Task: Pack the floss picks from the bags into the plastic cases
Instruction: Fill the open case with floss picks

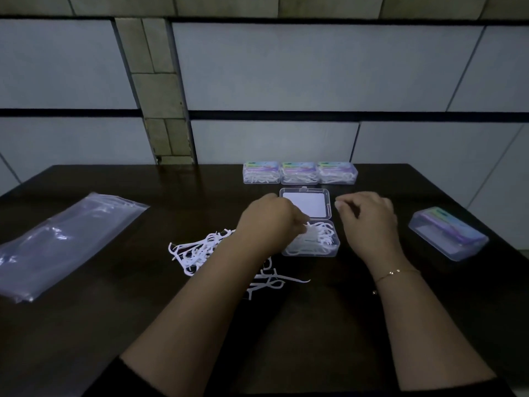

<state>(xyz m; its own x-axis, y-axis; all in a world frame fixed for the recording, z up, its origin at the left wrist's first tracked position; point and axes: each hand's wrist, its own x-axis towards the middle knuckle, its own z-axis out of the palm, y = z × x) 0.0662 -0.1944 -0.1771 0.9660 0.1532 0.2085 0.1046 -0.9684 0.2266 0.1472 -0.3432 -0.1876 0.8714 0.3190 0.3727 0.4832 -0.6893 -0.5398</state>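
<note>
Fingers of the left hand [267, 222] reach into the near half of the open plastic case [310, 238], curled down among the white floss picks [322, 237] lying in it; whether they actually pinch a pick cannot be told, since the fingertips are hidden behind the hand. The right hand [367, 217] hovers just right of the case, its fingers loosely curled and holding nothing. A thin bracelet [396, 273] circles the right wrist.

The case's lid [305, 206] lies flat on the far side, hinged open, with a pale rectangle showing through it. Left of the case, partly under the left forearm, a loose pile of floss picks [197, 252] is scattered on the dark table [315, 325], with a few more strays nearer the person.

Along the far edge of the table stand three closed cases [300, 172] side by side, touching, each filled with picks and carrying a coloured label on top; the writing is too small and blurred to read. Another closed case [448, 233] with a similar unreadable label sits well to the right. At far left lies a stack of clear plastic bags [57, 242].
</note>
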